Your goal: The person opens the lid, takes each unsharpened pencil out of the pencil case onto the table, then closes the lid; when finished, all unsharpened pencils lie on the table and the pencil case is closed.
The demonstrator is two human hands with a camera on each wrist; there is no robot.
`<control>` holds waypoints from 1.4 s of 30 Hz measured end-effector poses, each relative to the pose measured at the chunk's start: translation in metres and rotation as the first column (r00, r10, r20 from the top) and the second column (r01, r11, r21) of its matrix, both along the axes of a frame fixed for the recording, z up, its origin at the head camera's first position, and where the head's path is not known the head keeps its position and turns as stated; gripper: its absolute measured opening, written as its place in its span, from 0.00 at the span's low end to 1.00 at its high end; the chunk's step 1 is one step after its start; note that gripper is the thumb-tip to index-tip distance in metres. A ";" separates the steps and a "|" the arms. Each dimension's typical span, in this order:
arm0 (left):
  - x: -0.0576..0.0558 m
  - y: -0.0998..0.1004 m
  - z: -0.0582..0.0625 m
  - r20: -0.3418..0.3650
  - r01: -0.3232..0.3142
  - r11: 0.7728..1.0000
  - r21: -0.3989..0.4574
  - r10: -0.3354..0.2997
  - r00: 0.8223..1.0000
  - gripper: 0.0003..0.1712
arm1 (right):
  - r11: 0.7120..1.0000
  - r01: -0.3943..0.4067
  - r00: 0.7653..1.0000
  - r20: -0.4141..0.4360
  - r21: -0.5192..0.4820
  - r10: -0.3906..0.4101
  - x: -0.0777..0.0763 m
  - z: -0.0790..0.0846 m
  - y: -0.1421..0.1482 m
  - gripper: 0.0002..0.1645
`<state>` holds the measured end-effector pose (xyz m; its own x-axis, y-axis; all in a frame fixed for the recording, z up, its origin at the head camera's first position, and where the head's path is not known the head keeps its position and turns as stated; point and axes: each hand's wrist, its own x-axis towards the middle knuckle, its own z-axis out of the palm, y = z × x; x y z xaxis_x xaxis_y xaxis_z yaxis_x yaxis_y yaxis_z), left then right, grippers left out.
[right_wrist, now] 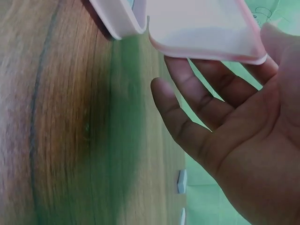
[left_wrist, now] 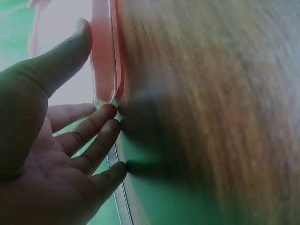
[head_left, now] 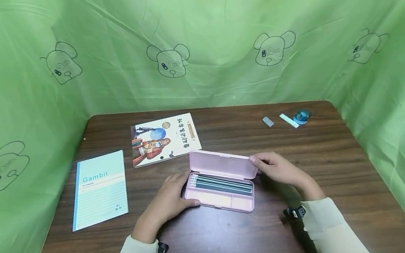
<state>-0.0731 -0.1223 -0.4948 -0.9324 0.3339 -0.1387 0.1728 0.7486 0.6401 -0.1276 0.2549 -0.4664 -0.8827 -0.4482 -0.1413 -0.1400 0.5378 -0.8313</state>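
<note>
A pink pencil case (head_left: 213, 200) lies at a slant on the table with its lid (head_left: 221, 165) raised. Several dark pencils (head_left: 222, 184) lie side by side in the rear compartment; the front compartments show bare pink. My left hand (head_left: 167, 198) spans the case's left end, thumb at the front edge and fingers by the back corner. At the other end, my right hand (head_left: 280, 169) pinches the lid's right corner, thumb on the inner side. In the right wrist view its fingers (right_wrist: 187, 86) pass behind the lid (right_wrist: 201, 28).
To the left lies a light blue notebook (head_left: 100, 190). An illustrated book (head_left: 163, 140) sits behind the case. Toward the back right are a grey eraser (head_left: 268, 122), a white strip (head_left: 289, 121) and a small blue object (head_left: 303, 115). Green curtains (head_left: 210, 13) surround the table (head_left: 331, 160).
</note>
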 end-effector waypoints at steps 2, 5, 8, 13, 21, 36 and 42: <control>0.000 0.001 0.001 0.003 0.002 1.000 -0.010 -0.002 1.000 0.57 | 1.000 0.013 1.000 0.016 -0.013 -0.013 -0.003 -0.002 -0.002 0.24; 0.002 0.002 0.001 0.001 -0.006 1.000 -0.019 0.006 1.000 0.57 | 0.999 0.045 0.998 0.042 -0.003 -0.045 -0.010 -0.004 -0.007 0.25; 0.005 0.004 0.002 0.004 -0.021 1.000 -0.018 0.021 1.000 0.57 | 0.995 0.087 0.994 0.064 0.042 -0.089 -0.015 -0.006 -0.011 0.31; 0.009 0.008 0.003 0.012 -0.034 0.999 -0.011 0.034 0.999 0.57 | 0.984 0.140 0.984 0.093 0.110 -0.150 -0.022 -0.008 -0.016 0.40; 0.012 0.009 0.002 -0.011 -0.038 0.999 -0.007 0.038 0.999 0.58 | 0.951 0.175 0.977 0.075 0.257 -0.200 -0.032 -0.012 -0.024 0.43; 0.019 0.013 0.000 -0.039 -0.048 0.999 -0.004 0.048 0.998 0.58 | 0.912 0.272 0.961 -0.031 0.308 -0.276 -0.040 -0.026 -0.031 0.34; 0.021 0.016 0.002 -0.064 -0.048 0.999 -0.020 0.046 0.997 0.57 | 0.919 0.341 0.938 -0.141 0.197 -0.317 -0.023 -0.007 -0.031 0.33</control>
<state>-0.0521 -0.1061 -0.4926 -0.9541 0.2871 -0.0854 0.1769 0.7704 0.6125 -0.1502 0.2234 -0.4730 -0.9900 -0.0989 -0.1009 -0.0038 0.7323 -0.6809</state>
